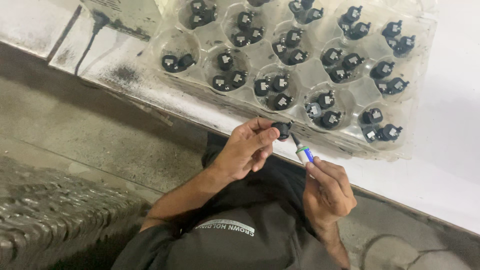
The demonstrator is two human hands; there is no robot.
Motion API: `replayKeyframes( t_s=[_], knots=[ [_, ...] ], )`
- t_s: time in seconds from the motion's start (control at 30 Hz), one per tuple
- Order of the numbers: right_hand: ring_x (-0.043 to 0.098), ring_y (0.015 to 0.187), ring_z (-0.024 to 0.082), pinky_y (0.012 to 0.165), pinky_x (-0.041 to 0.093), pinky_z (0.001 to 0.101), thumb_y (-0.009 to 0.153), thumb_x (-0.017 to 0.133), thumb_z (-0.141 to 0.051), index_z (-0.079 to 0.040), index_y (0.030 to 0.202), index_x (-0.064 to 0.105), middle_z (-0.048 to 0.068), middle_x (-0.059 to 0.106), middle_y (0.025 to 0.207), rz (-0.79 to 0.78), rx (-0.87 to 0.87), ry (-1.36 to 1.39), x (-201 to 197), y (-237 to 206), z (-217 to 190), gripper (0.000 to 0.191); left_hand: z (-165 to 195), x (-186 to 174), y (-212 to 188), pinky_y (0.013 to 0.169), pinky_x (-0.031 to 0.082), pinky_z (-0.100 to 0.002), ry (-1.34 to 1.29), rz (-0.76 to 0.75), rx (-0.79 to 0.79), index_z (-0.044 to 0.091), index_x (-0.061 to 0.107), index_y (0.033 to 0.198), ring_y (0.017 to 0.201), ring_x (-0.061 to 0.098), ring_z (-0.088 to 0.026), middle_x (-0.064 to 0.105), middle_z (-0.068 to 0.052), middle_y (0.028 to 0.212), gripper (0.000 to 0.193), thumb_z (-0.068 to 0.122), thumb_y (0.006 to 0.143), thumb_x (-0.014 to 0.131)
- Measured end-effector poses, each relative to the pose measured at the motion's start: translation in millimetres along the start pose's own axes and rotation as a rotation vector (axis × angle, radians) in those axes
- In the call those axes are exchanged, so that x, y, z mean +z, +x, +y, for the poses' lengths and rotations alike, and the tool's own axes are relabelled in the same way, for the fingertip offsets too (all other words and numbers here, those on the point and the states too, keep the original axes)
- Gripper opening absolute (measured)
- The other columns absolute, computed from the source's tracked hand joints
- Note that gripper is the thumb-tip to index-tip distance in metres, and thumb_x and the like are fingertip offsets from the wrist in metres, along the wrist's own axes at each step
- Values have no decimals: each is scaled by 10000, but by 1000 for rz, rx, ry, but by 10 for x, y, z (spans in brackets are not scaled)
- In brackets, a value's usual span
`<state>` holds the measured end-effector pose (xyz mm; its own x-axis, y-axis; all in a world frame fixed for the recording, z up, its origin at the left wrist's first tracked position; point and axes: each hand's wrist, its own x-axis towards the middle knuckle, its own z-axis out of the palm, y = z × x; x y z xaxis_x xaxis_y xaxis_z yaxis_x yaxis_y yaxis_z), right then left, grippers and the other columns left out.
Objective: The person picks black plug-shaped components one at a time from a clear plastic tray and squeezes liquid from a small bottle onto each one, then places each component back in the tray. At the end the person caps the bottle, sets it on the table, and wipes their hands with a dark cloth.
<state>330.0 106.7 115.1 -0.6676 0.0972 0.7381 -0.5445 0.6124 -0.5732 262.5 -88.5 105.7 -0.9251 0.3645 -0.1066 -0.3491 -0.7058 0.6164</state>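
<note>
Left hand (pixel 247 150) pinches a small black part (pixel 283 129) just off the counter (pixel 440 165) edge, below the clear tray (pixel 310 70). Right hand (pixel 327 192) grips a marker (pixel 302 150), tip touching it. Steady support and light pressure advised.

In my left hand (pixel 245 150) I pinch a small black part (pixel 283 129) of matt plastic. My right hand (pixel 327 192) holds a marker pen (pixel 302 150) with a smooth, slightly glossy plastic barrel. Beyond them, a clear, glossy, thin plastic tray (pixel 310 75) holds more matt black parts. The white tabletop (pixel 440 165) looks smooth but smudged with dark grime. The floor (pixel 90 130) looks like rough grey concrete.
</note>
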Motion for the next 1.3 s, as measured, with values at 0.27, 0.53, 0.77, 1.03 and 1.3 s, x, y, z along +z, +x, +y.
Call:
replayKeyframes(
  t_s=[0.27,0.53,0.77,1.03,1.3],
  knots=[
    [718,1038,203,898,636,296,1020,713,136,48,1195,698,167,648,1263,110,264,137,-9,17,184,196,1140,-439,73,895,560,-383,1601,350,851,134,702,1241,1068,676,-188,739,-51,1213,304,273,992,808],
    [708,1074,218,941,632,301,1052,676,130,59,1221,670,174,607,1261,113,284,218,-71,-23,265,183,1726,-985,456,887,442,-484,2052,859,860,191,798,1084,1051,546,-294,743,13,1068,153,296,983,750],
    [703,1061,215,935,617,307,1054,664,134,60,1225,655,162,602,1257,140,306,222,-146,0,265,187,1794,-976,356,947,423,-491,2074,747,620,161,811,1042,1110,508,-317,695,-38,1130,273,407,927,784],
    [714,1047,207,927,614,295,1053,601,154,65,1239,655,146,607,1272,215,370,330,-232,25,302,213,1931,-792,390,959,415,-518,2407,438,504,122,816,1021,1141,522,-323,683,-82,1124,290,395,937,764],
    [666,1015,199,926,561,298,1013,649,170,84,1240,670,148,616,1180,182,417,230,-265,48,191,243,1982,-227,-134,970,486,-436,2085,185,911,14,741,1167,1106,536,-292,621,-115,1121,352,353,1080,716]
  ],
)
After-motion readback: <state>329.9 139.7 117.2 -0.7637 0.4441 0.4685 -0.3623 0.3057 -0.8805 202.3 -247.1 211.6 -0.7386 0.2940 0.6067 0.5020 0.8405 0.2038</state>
